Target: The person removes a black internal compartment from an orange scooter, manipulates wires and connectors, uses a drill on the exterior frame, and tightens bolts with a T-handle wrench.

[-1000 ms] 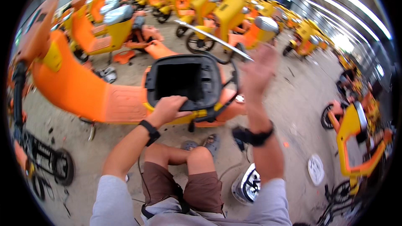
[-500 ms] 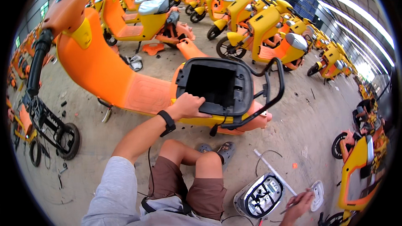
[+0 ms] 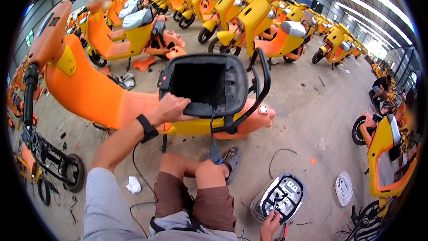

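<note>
Scooter workshop: rows of yellow scooters, loose orange panel.

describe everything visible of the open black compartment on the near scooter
The black, rounded-rectangular, plastic-looking compartment opens upward atop the orange and yellow scooter, its inside too dark to read. Moulded recesses line its right rim. The left hand holds its near-left edge; a grey-tipped dark cord hangs at its near side.

Scooter orange and yellow; compartment rim black; shell at 5 o'clock white, black-edged; shorts brown.
</note>
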### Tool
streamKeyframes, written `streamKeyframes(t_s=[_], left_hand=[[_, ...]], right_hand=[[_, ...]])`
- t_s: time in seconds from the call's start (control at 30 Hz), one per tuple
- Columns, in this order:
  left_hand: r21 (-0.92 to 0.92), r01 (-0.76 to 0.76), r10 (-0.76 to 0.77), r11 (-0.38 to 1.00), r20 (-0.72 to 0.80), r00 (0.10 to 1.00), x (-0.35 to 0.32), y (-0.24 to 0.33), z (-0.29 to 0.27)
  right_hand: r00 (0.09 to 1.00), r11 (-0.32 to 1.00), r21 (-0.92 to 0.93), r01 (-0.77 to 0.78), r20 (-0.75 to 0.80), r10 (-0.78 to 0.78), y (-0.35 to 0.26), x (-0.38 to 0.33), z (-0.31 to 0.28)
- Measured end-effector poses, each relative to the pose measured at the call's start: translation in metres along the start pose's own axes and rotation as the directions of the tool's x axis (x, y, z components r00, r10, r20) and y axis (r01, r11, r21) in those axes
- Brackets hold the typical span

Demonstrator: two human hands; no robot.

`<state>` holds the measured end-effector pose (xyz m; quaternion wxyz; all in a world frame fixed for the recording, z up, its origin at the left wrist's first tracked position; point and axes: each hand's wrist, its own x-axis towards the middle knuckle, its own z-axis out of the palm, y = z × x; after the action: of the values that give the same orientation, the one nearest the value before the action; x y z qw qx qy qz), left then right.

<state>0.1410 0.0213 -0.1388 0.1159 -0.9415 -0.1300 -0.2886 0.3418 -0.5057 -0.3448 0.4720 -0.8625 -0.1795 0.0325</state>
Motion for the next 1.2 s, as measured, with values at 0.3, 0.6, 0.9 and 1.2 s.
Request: streamKeyframes(t_s=[0.3,0.6,0.9,1.2], left_hand=[[0.019,-0.028,0.030,0.999,-0.087,0.996,0.035,-0.009,-0.101],[0.252,-0.201,0.166,0.947,0.154,0.974,0.049,0.067,-0.126],[0.040,-0.144,0.144,0.989,-0.001,0.990,0.004,0.114,-0.116],[0.000,-0.033,0.033,0.999,0.016,0.999,-0.023,0.121,-0.107]], right_hand=[[1.000,1.000,0.016,0.012,0.004,-0.012,0.008,-0.003,0.037],[0.998,0.997,-0.062,0.053,0.041,-0.050,0.036,-0.005,0.047],[0.976,0.961,-0.262,0.089,0.216,-0.031,0.075,-0.005,0.061],[0.974,0.896,-0.384,-0.222,-0.043,0.223,0.125,-0.070,-0.007]])
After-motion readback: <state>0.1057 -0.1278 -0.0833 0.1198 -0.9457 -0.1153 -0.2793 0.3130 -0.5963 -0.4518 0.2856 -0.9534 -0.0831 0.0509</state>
